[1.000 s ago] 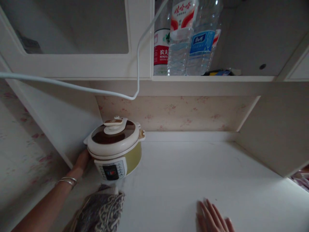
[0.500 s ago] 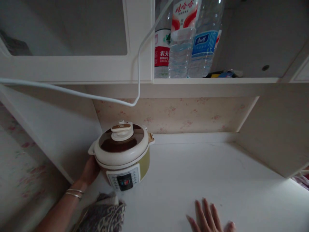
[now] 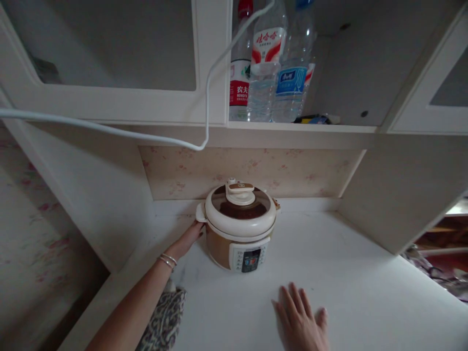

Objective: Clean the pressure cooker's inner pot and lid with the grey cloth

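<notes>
A white and brown electric pressure cooker (image 3: 219,246) stands upright on the white counter (image 3: 351,287), its control panel facing me and its lid on. My left hand (image 3: 188,239) reaches in from the left and grips the cooker just under its left handle, with the fingers partly hidden there. Below my left forearm lies a patterned grey cloth (image 3: 164,319). Palm down on the counter, in front and to the right of the cooker, my right hand (image 3: 302,321) has its fingers spread and holds nothing.
Overhead, a cabinet shelf holds several plastic water bottles (image 3: 263,83). A white cable (image 3: 146,136) hangs across the cabinet front. Side panels (image 3: 395,190) flank the counter, with a flowered wall (image 3: 241,170) behind. Beyond the right edge is a blurred pile of things (image 3: 438,273).
The pressure cooker has slid right along the counter with my left hand at its side and turned somewhat. My right hand stays flat on the counter. The view has shifted a little.
</notes>
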The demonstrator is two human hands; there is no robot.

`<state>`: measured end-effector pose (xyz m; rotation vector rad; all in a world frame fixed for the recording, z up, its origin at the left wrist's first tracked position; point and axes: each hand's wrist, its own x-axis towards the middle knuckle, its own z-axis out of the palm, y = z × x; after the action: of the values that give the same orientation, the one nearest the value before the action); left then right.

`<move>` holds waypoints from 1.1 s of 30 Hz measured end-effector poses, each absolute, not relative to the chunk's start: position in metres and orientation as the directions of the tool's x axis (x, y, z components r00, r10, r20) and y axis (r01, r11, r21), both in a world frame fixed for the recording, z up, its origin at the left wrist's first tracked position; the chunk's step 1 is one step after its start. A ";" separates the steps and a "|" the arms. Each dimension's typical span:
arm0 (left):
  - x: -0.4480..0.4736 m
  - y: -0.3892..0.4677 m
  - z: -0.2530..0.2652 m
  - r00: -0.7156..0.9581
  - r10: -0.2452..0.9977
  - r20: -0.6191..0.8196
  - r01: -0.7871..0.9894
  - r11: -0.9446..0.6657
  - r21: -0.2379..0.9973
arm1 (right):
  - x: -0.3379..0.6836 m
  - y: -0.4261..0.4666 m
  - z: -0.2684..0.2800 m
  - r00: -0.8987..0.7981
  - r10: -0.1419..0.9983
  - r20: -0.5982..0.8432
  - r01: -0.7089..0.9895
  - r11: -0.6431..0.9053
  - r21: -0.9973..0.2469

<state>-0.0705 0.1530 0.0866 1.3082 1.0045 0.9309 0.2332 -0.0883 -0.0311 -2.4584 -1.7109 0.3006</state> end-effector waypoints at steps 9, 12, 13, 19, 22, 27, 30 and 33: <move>-0.066 0.147 0.124 0.017 1.000 -0.017 0.214 0.013 0.977 | 0.255 0.003 0.180 0.100 0.817 0.568 0.893 0.178 -0.413; -0.059 0.143 0.129 -0.039 0.999 0.008 0.237 0.001 0.972 | 0.234 0.050 0.235 -0.205 0.760 0.616 0.942 0.325 -0.088; -0.055 0.142 0.130 -0.037 0.999 0.015 0.252 -0.005 0.968 | 0.226 0.065 0.247 -0.269 0.767 0.583 0.941 0.338 -0.011; -0.041 0.140 0.127 -0.052 0.994 0.101 0.328 -0.078 0.941 | 0.191 0.128 0.266 -0.488 0.843 0.229 0.859 0.415 0.300; -0.044 0.142 0.125 -0.056 0.988 0.141 0.353 -0.113 0.929 | 0.187 0.140 0.264 -0.526 0.838 0.147 0.826 0.462 0.321; -0.045 0.149 0.124 -0.035 0.982 0.184 0.386 -0.157 0.909 | 0.188 0.151 0.263 -0.510 0.853 0.113 0.826 0.449 0.340; -0.040 0.153 0.124 -0.025 0.981 0.195 0.393 -0.169 0.904 | 0.188 0.156 0.261 -0.467 0.877 0.117 0.851 0.410 0.328; -0.032 0.155 0.123 -0.027 0.981 0.192 0.392 -0.166 0.905 | 0.188 0.160 0.263 -0.413 0.902 0.122 0.881 0.362 0.303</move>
<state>-0.0321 0.1550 0.1229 1.6148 1.4593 1.1811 0.1876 0.1597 0.2626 -1.7348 -2.6462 -0.5217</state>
